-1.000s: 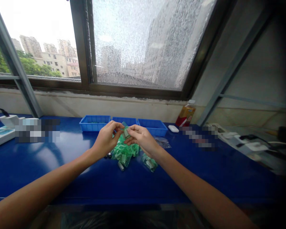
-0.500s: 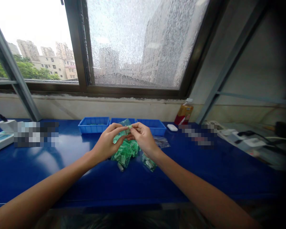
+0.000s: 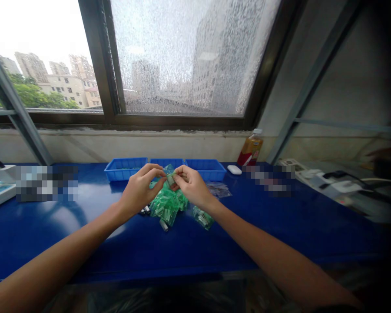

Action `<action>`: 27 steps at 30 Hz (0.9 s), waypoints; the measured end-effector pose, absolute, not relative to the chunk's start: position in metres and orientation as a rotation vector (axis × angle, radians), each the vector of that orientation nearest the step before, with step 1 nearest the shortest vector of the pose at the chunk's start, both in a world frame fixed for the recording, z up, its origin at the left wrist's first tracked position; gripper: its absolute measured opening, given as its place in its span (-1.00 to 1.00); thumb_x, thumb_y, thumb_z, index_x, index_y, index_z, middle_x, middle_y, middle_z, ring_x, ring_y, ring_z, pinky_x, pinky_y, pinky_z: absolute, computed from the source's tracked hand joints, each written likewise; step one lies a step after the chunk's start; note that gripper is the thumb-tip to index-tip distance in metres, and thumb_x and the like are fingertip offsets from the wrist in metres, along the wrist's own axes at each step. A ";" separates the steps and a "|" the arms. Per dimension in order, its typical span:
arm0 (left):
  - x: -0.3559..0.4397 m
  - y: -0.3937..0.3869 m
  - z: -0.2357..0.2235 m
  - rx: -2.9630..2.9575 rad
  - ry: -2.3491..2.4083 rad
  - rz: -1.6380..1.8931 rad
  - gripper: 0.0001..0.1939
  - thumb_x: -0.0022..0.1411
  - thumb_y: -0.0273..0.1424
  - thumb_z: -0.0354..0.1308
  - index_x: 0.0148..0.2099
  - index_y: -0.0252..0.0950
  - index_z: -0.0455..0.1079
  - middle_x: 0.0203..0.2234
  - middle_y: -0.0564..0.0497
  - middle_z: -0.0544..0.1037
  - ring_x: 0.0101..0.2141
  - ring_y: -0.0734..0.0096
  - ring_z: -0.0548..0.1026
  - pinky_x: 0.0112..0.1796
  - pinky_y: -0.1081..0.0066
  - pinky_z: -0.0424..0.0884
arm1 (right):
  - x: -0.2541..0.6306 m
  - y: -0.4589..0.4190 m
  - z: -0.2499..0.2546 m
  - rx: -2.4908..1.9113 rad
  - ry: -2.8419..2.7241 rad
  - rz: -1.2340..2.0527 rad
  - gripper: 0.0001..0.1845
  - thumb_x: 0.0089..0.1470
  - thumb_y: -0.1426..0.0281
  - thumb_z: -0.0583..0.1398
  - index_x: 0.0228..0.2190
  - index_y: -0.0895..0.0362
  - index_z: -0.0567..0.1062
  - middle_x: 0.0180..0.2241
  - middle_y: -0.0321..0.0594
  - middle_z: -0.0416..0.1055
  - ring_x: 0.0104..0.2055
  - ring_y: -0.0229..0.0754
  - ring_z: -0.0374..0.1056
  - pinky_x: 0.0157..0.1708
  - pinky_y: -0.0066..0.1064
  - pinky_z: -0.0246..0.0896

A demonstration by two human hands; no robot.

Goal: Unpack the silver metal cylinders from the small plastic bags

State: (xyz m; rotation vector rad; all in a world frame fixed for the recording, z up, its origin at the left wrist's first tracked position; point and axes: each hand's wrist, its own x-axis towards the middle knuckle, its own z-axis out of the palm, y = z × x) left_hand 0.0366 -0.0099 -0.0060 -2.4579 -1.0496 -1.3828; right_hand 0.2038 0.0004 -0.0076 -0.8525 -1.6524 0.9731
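Note:
My left hand (image 3: 139, 189) and my right hand (image 3: 191, 186) meet over the blue table (image 3: 84, 234), fingertips pinched together on a small green packet (image 3: 170, 178) held between them. Directly under the hands lies a heap of green packets (image 3: 167, 204). A smaller clump of green packets (image 3: 203, 217) rests by my right wrist. A few small dark cylinders (image 3: 145, 211) lie at the heap's left edge.
A row of blue trays (image 3: 126, 168) stands behind the hands under the window. A yellow-red bottle (image 3: 250, 151) and a white pad (image 3: 234, 169) sit at the back right. White devices with cables (image 3: 326, 184) lie at right, a white box (image 3: 0, 191) at left.
Both hands stay pinched on the small packet and have shifted slightly left and down in the picture as the head turned; the fingers have worked around the packet.

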 end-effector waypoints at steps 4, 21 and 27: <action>0.034 -0.008 -0.005 -2.462 -1.071 -1.385 -0.93 0.16 -0.49 0.04 -0.34 -0.30 0.36 -0.28 -0.06 0.45 -0.27 0.38 0.44 -0.23 0.35 0.38 | 0.206 0.000 -0.007 -0.905 -1.747 0.806 -0.90 0.02 0.35 0.10 -0.44 0.13 0.34 -0.52 -0.29 0.35 -0.47 -0.26 0.32 -0.43 -0.39 0.27; 0.036 -0.009 -0.011 -2.490 -1.132 -1.261 -0.92 0.17 -0.43 0.05 -0.27 -0.27 0.35 -0.45 0.05 0.39 -0.50 0.53 0.36 -0.43 0.48 0.29 | 0.198 -0.001 -0.011 -0.864 -1.557 0.980 -0.92 -0.08 0.44 0.14 -0.42 0.14 0.34 -0.51 -0.31 0.35 -0.51 -0.29 0.36 -0.47 -0.41 0.34; 0.035 -0.007 -0.009 -2.459 -1.137 -1.284 -0.88 0.16 -0.39 0.05 -0.24 -0.26 0.37 -0.44 0.04 0.41 -0.45 0.50 0.39 -0.40 0.46 0.30 | 0.199 -0.001 -0.008 -0.844 -1.463 0.994 -0.89 -0.08 0.41 0.17 -0.42 0.14 0.34 -0.53 -0.34 0.33 -0.55 -0.32 0.32 -0.51 -0.43 0.31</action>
